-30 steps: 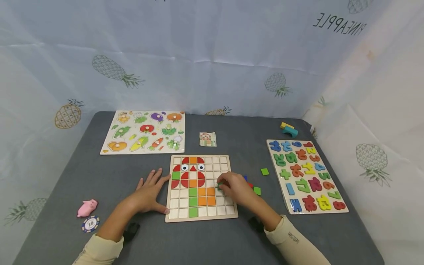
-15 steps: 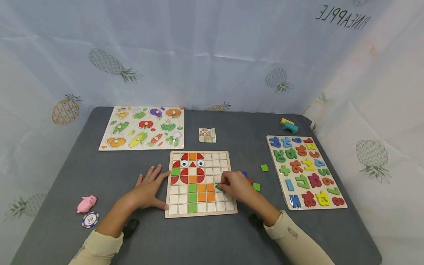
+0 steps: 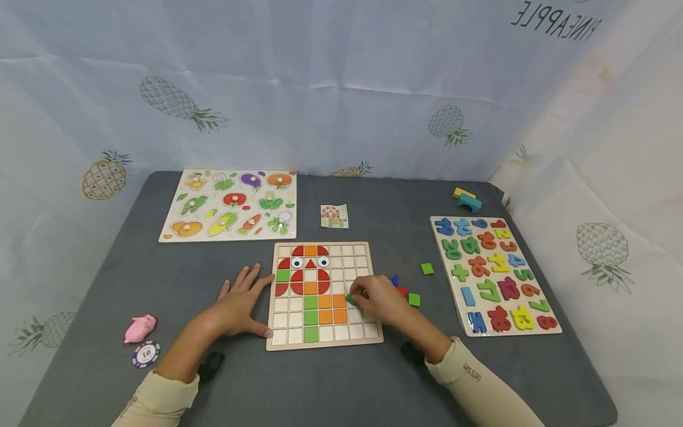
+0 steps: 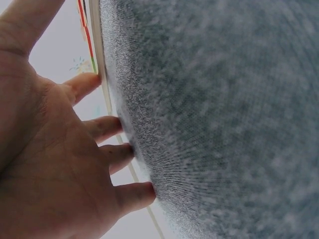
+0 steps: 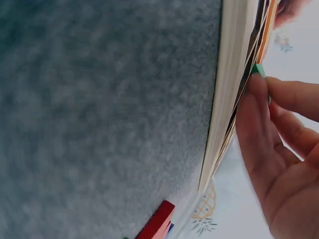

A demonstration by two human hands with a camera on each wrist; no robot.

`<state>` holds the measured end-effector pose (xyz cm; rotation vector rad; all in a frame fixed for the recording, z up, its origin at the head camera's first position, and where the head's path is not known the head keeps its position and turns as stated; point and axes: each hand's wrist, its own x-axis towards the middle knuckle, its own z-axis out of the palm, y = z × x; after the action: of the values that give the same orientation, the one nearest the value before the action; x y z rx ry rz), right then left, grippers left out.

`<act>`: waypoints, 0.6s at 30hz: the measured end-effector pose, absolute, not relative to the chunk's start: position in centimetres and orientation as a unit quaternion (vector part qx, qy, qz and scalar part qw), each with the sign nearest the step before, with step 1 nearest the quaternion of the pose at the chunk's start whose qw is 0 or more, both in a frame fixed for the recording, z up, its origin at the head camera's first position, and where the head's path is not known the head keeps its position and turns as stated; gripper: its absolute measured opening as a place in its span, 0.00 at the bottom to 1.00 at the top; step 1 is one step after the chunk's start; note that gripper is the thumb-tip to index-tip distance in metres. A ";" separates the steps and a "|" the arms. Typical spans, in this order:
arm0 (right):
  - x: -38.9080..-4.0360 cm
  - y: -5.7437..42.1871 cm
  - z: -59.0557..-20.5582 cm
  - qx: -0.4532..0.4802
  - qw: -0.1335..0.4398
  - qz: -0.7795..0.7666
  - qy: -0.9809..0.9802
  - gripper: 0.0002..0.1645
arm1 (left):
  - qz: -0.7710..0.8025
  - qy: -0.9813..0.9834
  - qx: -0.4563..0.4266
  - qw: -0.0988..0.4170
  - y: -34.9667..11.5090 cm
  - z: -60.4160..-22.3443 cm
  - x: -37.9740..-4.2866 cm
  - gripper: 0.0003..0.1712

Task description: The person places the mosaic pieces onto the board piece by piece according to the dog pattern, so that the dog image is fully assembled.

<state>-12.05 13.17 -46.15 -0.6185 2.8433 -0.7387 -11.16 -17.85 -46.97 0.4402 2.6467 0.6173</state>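
A wooden grid board (image 3: pixel 296 341) lies at the middle of the table, partly filled with red, orange and green tiles and two eye pieces. My right hand (image 3: pixel 381 301) pinches a small dark green tile (image 3: pixel 350 299) between thumb and fingers over the board's right part, beside the orange squares; the right wrist view shows the tile (image 5: pixel 259 70) at the fingertips, low over the board. The tile's full shape is hidden. Fingers spread, my left hand (image 3: pixel 235 308) touches the board's left edge with thumb and index finger. In the left wrist view its fingertips (image 4: pixel 144 191) reach the table cloth.
Loose green (image 3: pixel 414 299), red and blue tiles lie right of the board. A picture card (image 3: pixel 334 217) and vegetable puzzle (image 3: pixel 229 234) lie behind. At right are a letter-and-number puzzle (image 3: pixel 461 320) and toy blocks (image 3: pixel 468 203); at left, a pink pig (image 3: pixel 140 328) and poker chip (image 3: pixel 146 354).
The head view has tilted slightly, so the whole table sits higher in it. My right hand has turned the green tile a little over the same spot; the left hand stays at the board's edge.
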 end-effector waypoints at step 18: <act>-11.5 12.7 -46.3 -0.235 0.037 -0.165 0.957 0.07 | 0.221 0.945 0.157 0.184 -18.0 -47.5 -10.9 0.67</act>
<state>-11.51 12.66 -46.32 -0.7230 2.9385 -0.5055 -10.91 -17.96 -47.47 0.4428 2.6634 0.6234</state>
